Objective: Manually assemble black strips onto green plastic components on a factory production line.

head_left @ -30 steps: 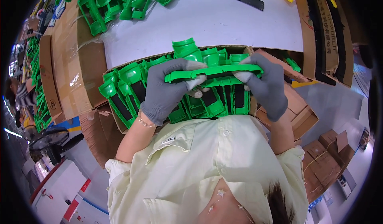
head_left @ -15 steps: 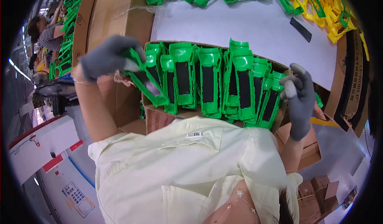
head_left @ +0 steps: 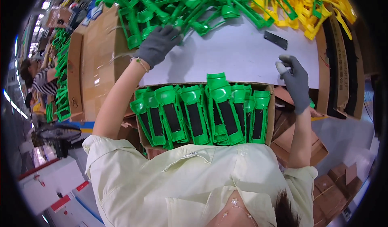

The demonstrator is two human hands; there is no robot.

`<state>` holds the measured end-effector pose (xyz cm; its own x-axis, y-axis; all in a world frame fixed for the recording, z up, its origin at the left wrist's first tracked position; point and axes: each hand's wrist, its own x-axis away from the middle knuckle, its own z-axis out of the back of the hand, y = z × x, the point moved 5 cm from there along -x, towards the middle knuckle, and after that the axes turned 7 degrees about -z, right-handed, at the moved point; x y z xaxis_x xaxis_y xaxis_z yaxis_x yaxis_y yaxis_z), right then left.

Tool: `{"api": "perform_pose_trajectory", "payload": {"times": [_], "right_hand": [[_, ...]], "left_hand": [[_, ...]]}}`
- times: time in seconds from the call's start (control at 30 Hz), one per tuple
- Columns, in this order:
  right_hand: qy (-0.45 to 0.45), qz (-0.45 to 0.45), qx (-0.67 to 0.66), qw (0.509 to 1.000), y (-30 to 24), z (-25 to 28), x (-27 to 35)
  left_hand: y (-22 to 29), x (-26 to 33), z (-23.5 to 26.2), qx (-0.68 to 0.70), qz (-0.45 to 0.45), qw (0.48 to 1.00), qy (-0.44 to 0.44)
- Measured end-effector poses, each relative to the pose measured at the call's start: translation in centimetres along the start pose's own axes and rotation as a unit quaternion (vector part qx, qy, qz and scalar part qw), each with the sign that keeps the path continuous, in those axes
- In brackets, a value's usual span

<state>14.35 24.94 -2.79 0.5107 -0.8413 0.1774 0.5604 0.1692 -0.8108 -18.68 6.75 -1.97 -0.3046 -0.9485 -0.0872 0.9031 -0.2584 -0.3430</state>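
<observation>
My left hand (head_left: 157, 45), in a grey glove, reaches far forward to a heap of loose green plastic parts (head_left: 178, 4) at the back of the white table (head_left: 238, 53). Its fingertips lie among the parts, and I cannot tell whether they grip one. My right hand (head_left: 296, 83), also gloved, hovers over the table's right side with loosely curled fingers and nothing in it. Just in front of my chest a cardboard box (head_left: 271, 105) holds a row of upright green parts with black inserts (head_left: 202, 113).
Yellow plastic parts (head_left: 307, 8) are heaped at the back right. A small black flat piece (head_left: 275, 39) lies on the table. Cardboard boxes (head_left: 89, 65) stand to the left and smaller cartons (head_left: 295, 142) to the right. Another person (head_left: 38, 77) works at the far left.
Both hands held one green part over the box a second ago. My left hand then swung left with a part and now reaches into the heap. My right hand has risen, empty.
</observation>
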Motion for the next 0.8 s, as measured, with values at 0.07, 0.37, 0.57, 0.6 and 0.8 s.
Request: {"api": "perform_pose_trajectory", "payload": {"times": [0.07, 0.37, 0.57, 0.6, 0.8], "right_hand": [[0.018, -0.017, 0.005, 1.0, 1.5, 0.4, -1.5], [0.074, 0.0, 0.172, 0.982, 3.5, 2.1, -6.5], [0.095, 0.096, 0.247, 0.96, 3.6, 1.5, -8.4], [0.09, 0.089, 0.257, 0.958, 3.6, 1.5, -8.6], [0.052, 0.061, 0.267, 0.96, 4.1, 1.8, -8.9]], "left_hand": [[0.7, -0.4, -3.0, -0.013, -0.028, 0.998, -0.051], [4.9, -0.6, 0.7, 0.217, -0.091, 0.97, -0.052], [5.2, 2.3, 3.2, 0.256, -0.082, 0.956, -0.117], [4.6, 2.2, 3.9, 0.256, -0.082, 0.956, -0.119], [-0.9, -3.1, 5.9, 0.197, 0.161, 0.961, 0.112]]}}
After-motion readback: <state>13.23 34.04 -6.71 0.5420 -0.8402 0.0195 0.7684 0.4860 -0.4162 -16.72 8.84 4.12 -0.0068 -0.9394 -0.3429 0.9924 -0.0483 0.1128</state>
